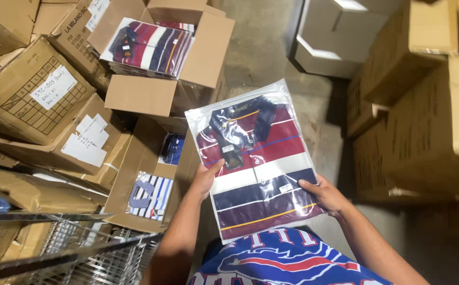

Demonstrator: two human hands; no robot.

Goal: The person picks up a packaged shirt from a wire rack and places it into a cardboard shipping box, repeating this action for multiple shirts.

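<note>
Bagged polo shirt (256,163), folded and striped in maroon, white and navy inside a clear plastic bag, is held flat and slightly tilted above the concrete floor (271,47), just ahead of the person's blue printed jersey (287,261) at six o'clock. Left hand (206,179) grips the bag's edge at nine o'clock of it, thumb lying across the front and the other fingers hidden behind. Right hand (327,195) clasps the lower corner at four o'clock, thumb on top and fingers curled under. A wire cart (71,253) shows at seven o'clock near the left arm. Just beyond the left hand, at ten o'clock, an open cardboard box (140,174) holds a blue-and-white striped bagged shirt (150,195) and a darker blue one above it. Farther at eleven o'clock a second open box (182,58) carries a stack of matching maroon striped shirts (150,47). Closed, labelled cartons (34,95) pile up at nine to ten o'clock, and plain brown cartons (430,116) stand at two to three o'clock, with a white box (335,37) at one o'clock, farthest away
</note>
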